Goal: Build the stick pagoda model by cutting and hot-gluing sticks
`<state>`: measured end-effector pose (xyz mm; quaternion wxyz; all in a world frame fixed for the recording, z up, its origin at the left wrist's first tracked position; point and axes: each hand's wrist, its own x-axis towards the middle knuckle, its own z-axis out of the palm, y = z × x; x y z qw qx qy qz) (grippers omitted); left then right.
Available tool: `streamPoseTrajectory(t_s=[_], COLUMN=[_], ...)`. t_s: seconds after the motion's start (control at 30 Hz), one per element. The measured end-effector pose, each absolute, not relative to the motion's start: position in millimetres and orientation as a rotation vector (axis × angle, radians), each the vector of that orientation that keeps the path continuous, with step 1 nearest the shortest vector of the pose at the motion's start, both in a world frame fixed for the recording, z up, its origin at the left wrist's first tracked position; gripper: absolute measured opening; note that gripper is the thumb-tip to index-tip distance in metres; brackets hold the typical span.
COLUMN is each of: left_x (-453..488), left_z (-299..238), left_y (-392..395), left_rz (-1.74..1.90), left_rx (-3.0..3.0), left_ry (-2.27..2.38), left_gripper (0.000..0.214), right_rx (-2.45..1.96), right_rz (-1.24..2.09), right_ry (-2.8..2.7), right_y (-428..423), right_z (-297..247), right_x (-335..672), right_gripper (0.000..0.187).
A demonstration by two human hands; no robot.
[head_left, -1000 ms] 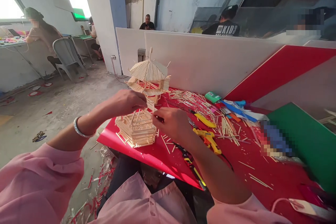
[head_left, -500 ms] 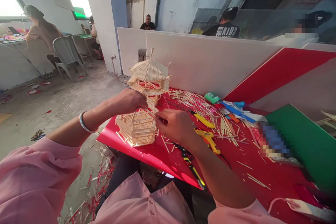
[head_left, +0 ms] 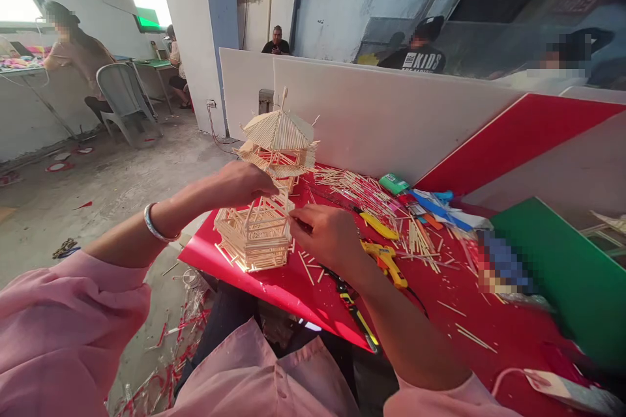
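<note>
A small open-topped stick house (head_left: 255, 236) stands near the front left corner of the red board (head_left: 293, 287). My left hand (head_left: 244, 184) hovers over its top with fingers pinched on a thin stick (head_left: 280, 198) at the upper right corner. My right hand (head_left: 327, 234) sits just to the right, fingers pinched together at the same corner; what it grips is too small to name. Behind stands a taller stick pavilion (head_left: 278, 143) with a peaked roof.
A yellow glue gun (head_left: 386, 260), a yellow cutter (head_left: 376, 225), pliers (head_left: 355, 309) and several loose sticks (head_left: 362, 192) lie right of my hands. White panels (head_left: 391, 124) rise behind, a green board (head_left: 567, 267) at right. Other people sit in the background.
My left hand has shifted slightly right along the top of the small house. My right hand has stayed at the corner. The view has drifted a little.
</note>
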<state>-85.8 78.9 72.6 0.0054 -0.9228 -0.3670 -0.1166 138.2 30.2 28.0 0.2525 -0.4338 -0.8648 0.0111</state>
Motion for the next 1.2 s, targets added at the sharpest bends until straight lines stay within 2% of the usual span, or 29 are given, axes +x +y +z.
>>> streamPoseTrajectory(t_s=[0.2, 0.5, 0.83, 1.2], left_x=[-104.9, -92.3, -83.7, -85.0], left_z=[84.9, 77.8, 69.7, 66.5], left_y=[89.3, 90.4, 89.5, 91.2], left_rz=[-0.606, -0.430, -0.297, -0.303], left_rx=[-2.956, -3.023, -2.928, -2.939], left_ry=[-1.273, -1.136, -1.150, -1.181], left_gripper=[0.036, 0.023, 0.024, 0.022], right_rx=[-1.171, -1.132, -1.126, -1.093], right_rz=[-0.007, -0.016, -0.029, -0.030], right_ry=[-2.362, -2.355, -2.356, -2.353], right_y=[31.3, 31.4, 29.0, 29.9], right_z=[26.6, 26.1, 25.9, 23.5], right_x=[138.9, 139.2, 138.7, 139.9], right_gripper=[0.024, 0.024, 0.024, 0.026])
